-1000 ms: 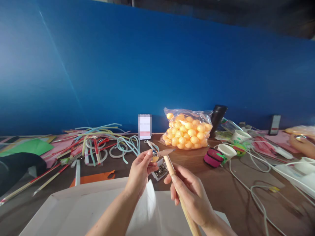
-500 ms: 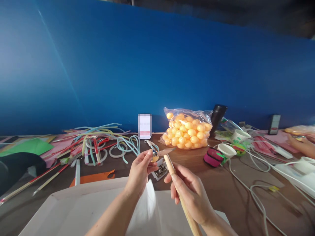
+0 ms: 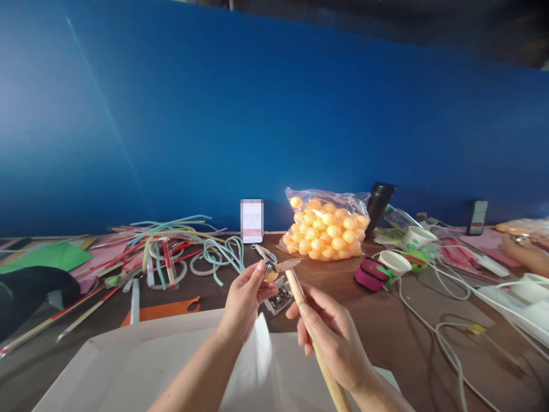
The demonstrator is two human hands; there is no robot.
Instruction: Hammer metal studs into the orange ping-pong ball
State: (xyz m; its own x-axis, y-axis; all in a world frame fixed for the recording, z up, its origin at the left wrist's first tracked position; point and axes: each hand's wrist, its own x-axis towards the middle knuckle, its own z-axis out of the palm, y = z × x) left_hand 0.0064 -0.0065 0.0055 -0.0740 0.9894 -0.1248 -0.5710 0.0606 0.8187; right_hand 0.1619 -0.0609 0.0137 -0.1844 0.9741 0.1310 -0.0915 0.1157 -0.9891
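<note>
Mostly closed, the hands (image 3: 242, 298) hold a part-covered shiny piece (image 3: 270, 273), left, and a cropped wooden-handled tool (image 3: 295, 286), right.

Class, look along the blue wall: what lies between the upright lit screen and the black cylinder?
The head view shows a clear bag of orange balls there.

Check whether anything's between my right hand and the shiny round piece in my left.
Yes: the upper end of the wooden stick your right hand holds, with a pointed piece just above it, seeming to meet the shiny round piece. Nothing else visibly stands between them.
</note>
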